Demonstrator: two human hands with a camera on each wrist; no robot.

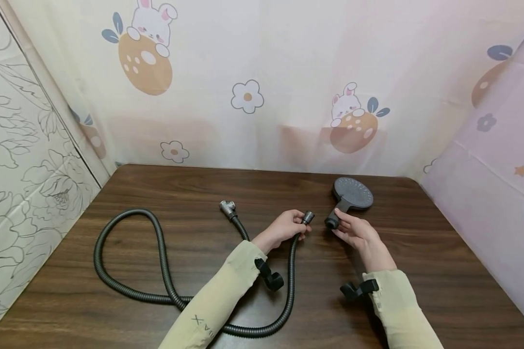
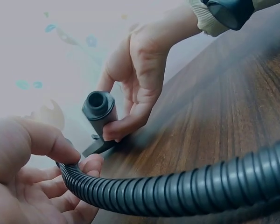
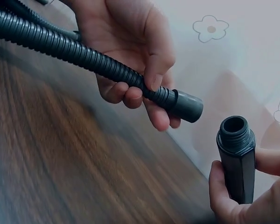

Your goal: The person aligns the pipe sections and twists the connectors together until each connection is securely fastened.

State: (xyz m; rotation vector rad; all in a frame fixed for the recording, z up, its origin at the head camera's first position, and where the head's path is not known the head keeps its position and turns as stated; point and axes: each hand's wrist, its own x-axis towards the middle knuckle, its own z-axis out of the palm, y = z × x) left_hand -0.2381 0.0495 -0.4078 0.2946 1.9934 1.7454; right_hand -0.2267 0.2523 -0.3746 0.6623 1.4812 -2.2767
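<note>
My left hand (image 1: 286,227) pinches a dark ribbed shower hose (image 1: 290,276) just behind its smooth end fitting (image 3: 189,106). My right hand (image 1: 360,236) grips the handle of a grey shower head (image 1: 353,192), whose round spray face shows in the head view. The threaded handle end (image 3: 235,133) points toward the hose fitting, with a small gap between them. In the left wrist view the handle's open bore (image 2: 97,99) faces the camera, and the hose's end fitting is mostly hidden behind my left thumb. The hose's other end carries a shiny angled connector (image 1: 228,208).
On the left of the brown wooden table (image 1: 192,186), the hose lies in a large loop (image 1: 97,252) and passes under my left forearm. A curtain with rabbit prints (image 1: 297,58) hangs behind the table. Floral panelling (image 1: 26,160) stands at the left.
</note>
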